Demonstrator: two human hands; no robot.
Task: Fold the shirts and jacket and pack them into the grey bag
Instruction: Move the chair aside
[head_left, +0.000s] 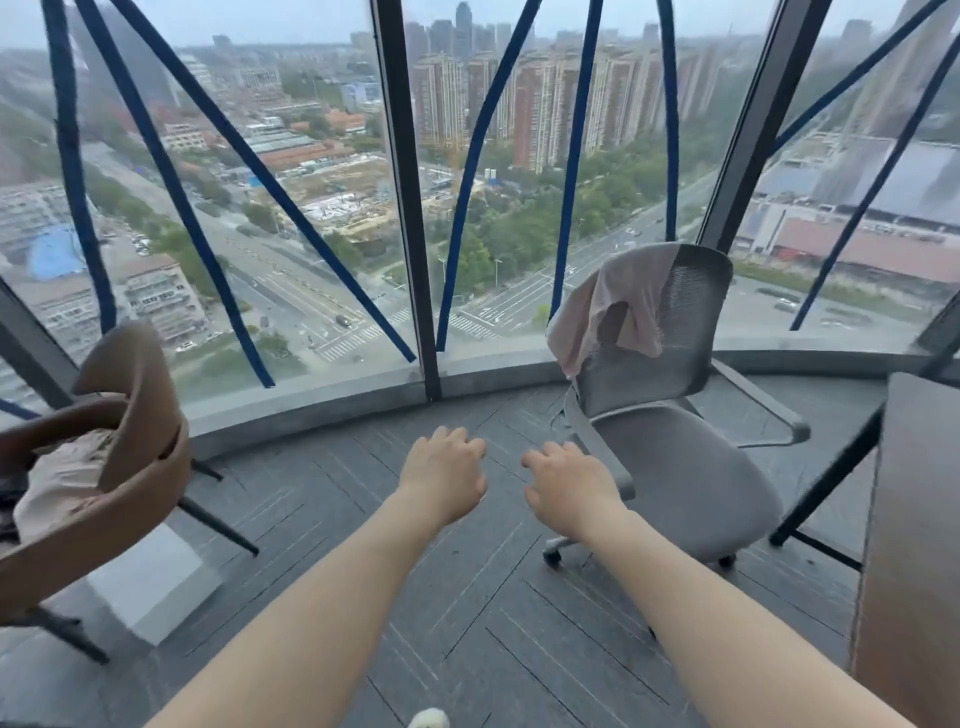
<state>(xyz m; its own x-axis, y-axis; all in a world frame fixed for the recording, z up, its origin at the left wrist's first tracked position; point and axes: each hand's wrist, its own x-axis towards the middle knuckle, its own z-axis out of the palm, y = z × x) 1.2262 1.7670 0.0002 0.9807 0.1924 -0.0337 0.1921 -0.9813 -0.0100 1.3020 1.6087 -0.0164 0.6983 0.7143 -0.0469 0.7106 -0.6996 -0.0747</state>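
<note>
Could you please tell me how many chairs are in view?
2: a grey mesh office chair right of the hands, and a brown curved-back armchair at the left edge. Others may sit outside the frame.

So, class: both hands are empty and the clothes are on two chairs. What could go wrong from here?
1. The pinkish garment hangs off one corner of the grey office chair; a tug may roll the chair on its castors or drop the garment on the floor.
2. The clothes in the brown chair are bunched, so one may be missed.
3. No grey bag is in view.
</note>
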